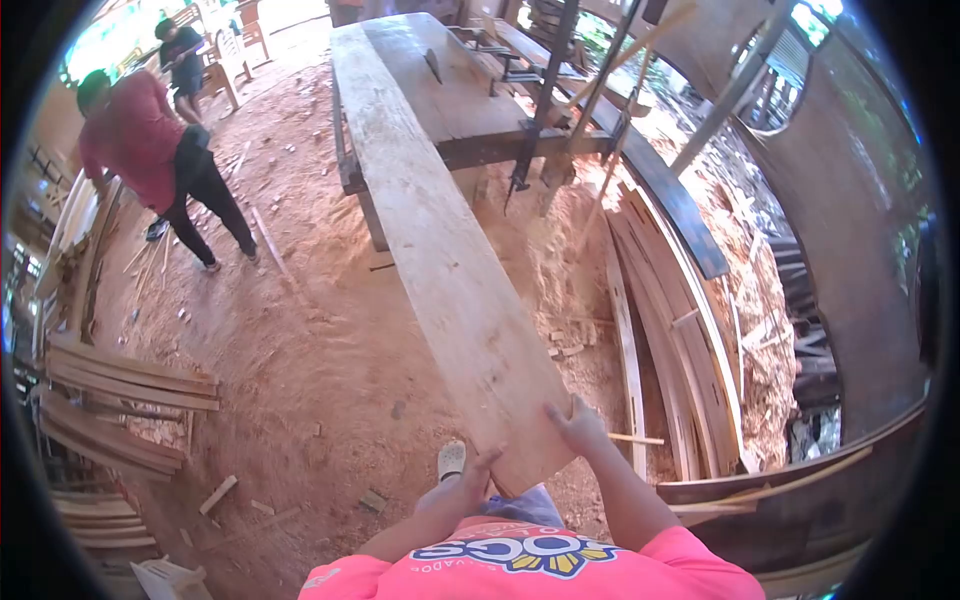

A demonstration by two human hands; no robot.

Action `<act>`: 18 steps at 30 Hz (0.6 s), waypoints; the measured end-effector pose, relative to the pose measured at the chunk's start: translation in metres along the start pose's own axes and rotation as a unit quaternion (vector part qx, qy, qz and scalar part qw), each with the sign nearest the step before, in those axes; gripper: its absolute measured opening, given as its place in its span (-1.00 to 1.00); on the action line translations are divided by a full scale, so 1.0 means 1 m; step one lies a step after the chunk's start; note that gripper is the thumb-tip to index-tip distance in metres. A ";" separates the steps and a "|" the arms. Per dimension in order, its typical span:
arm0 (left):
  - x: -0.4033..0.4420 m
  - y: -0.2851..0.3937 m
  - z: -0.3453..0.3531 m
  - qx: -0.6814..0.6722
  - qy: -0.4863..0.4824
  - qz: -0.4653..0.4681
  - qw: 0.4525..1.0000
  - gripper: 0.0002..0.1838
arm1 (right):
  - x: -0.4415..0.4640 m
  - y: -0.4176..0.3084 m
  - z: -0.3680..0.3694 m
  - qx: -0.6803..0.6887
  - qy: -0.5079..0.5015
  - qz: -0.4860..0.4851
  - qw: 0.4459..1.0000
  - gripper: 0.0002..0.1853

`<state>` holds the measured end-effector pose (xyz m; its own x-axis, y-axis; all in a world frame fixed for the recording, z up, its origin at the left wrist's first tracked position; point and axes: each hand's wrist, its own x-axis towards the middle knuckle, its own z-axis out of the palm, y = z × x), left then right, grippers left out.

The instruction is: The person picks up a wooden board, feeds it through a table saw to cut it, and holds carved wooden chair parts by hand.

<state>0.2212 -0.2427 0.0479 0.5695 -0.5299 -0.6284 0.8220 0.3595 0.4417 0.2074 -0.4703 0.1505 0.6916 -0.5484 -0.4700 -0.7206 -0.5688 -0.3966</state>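
Observation:
A long, wide wooden plank [455,265] stretches from my waist out to a table saw [425,85], its far end lying on the saw's top. The saw's blade [432,66] sticks up to the right of the plank. At the near end, my left hand [474,482] grips the left edge, with the fingers partly hidden beneath. My right hand [577,428] clasps the right edge, thumb on the upper face and fingers out of sight under the wood.
Stacks of boards [130,375] lie at the left, and more long planks [665,330] rest on the right. Sawdust and offcuts [218,495] cover the ground. A person in a red shirt [140,140] stands at the left, with another person [182,60] farther back.

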 end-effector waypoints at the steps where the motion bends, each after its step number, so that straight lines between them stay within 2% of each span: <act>1: 0.002 -0.007 0.007 -0.066 -0.004 -0.053 0.996 -0.23 | 0.002 0.003 -0.001 0.000 -0.010 0.005 1.000 -0.02; 4: -0.020 0.009 0.039 -0.076 0.043 -0.020 0.996 -0.33 | 0.004 0.004 -0.002 -0.012 -0.043 0.008 0.999 0.00; 6: -0.026 0.001 0.019 -0.105 0.028 -0.100 0.989 -0.36 | 0.006 0.012 -0.002 -0.055 -0.083 -0.010 0.995 0.03; 7: -0.021 0.006 0.017 -0.116 0.013 -0.131 0.985 -0.38 | 0.005 0.023 0.010 -0.037 -0.073 -0.026 0.996 0.02; 8: -0.022 0.024 0.032 -0.090 0.042 -0.082 0.992 -0.38 | 0.013 0.028 0.024 -0.012 -0.057 -0.048 0.997 0.01; 10: -0.076 0.042 0.066 -0.035 0.134 -0.009 0.990 -0.37 | 0.021 0.027 0.049 0.152 -0.102 -0.099 0.978 -0.02; 11: -0.097 0.044 0.084 0.070 0.202 0.035 0.976 -0.34 | 0.015 0.030 0.062 0.232 -0.130 -0.112 0.958 -0.02; 13: -0.110 0.062 0.127 0.271 0.315 0.126 0.901 -0.27 | 0.015 0.018 0.077 0.257 -0.203 -0.040 0.944 -0.03; 14: -0.115 0.065 0.143 0.380 0.351 0.120 0.847 -0.23 | 0.015 0.013 0.084 0.265 -0.242 -0.005 0.933 -0.03; 16: -0.121 0.066 0.171 0.577 0.405 0.093 0.703 -0.14 | 0.035 0.026 0.128 0.399 -0.333 -0.006 0.854 -0.04; 17: -0.118 0.064 0.188 0.575 0.401 0.098 0.706 -0.12 | 0.042 0.036 0.142 0.455 -0.371 -0.002 0.809 -0.05; 18: -0.110 0.060 0.205 0.570 0.393 0.105 0.714 -0.11 | 0.040 0.035 0.126 0.465 -0.403 0.025 0.788 -0.05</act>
<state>0.2063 -0.3205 0.2751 0.8764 0.1989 -0.4385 0.4313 -0.7291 0.5313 0.2035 -0.4350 0.0190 0.6751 0.2247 -0.7027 -0.7299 0.3414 -0.5921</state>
